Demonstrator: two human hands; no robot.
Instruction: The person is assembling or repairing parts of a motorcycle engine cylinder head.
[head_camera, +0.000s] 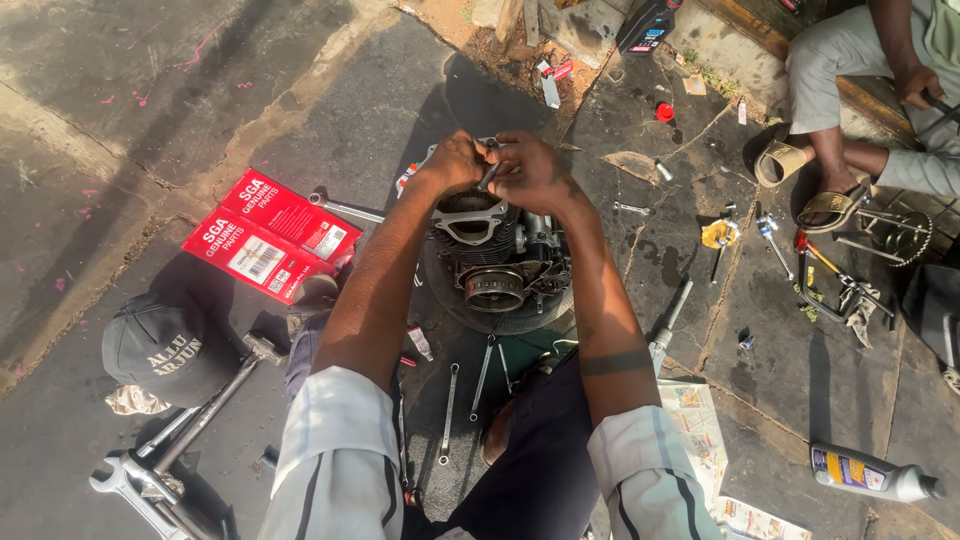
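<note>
Gripping the tool (488, 175) with my left hand (455, 162) and right hand (530, 172), both clamped together. I keep it square above the engine (495, 250), turning evenly.

Two red cartons (270, 232) flat on pavement, left of centre. Dark cap (165, 348) below them, hammer (225, 388) just beside. Spanners (135, 488) piled at lower left. Grey bottle (872, 472) lying at lower right, newspaper (692, 422) near it. Small red cap (665, 112) up top. Seated person's sandalled feet (810, 180) at upper right, sprocket (905, 235) close by.
</note>
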